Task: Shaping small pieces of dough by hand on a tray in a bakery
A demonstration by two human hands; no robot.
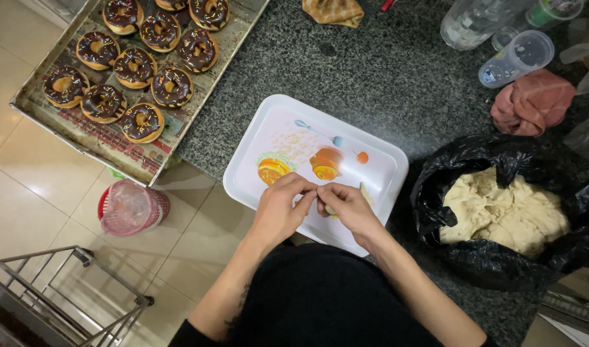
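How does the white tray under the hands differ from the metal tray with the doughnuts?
The white tray is plastic-looking with rounded corners and printed food pictures; the metal tray is dull grey, worn, with sharper corners. The white tray holds almost nothing, only a small piece of dough by the right hand; the metal tray holds rows of chocolate-glazed doughnuts. Both are rectangular, sit on the dark granite counter and overhang its edge.

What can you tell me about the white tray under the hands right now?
The white tray is a rounded rectangle with a raised rim, seemingly plastic, with printed food pictures on a pale pink face. It lies flat and skewed on the dark speckled counter, its near corner overhanging the edge above the tiled floor. The left hand and right hand meet over its near side, pinching a small piece of pale dough. Otherwise it is bare.
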